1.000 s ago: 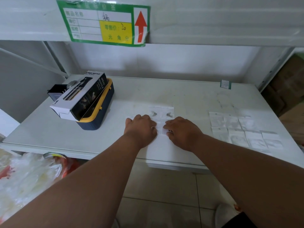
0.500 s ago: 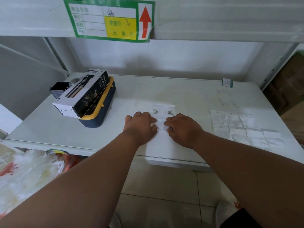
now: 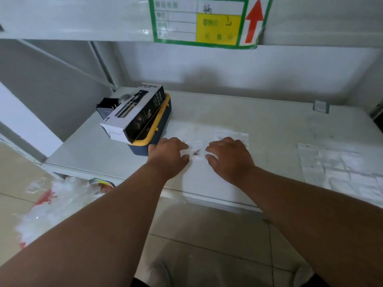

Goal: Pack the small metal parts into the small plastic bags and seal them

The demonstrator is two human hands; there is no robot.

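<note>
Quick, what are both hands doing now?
Left hand: open, fingers pressing the small clear plastic bag flat.
Right hand: open, pressing the same bag.

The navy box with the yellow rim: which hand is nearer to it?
Left. The left hand lies right beside the navy box, at its near corner. The right hand is farther right, beyond the small bag.
</note>
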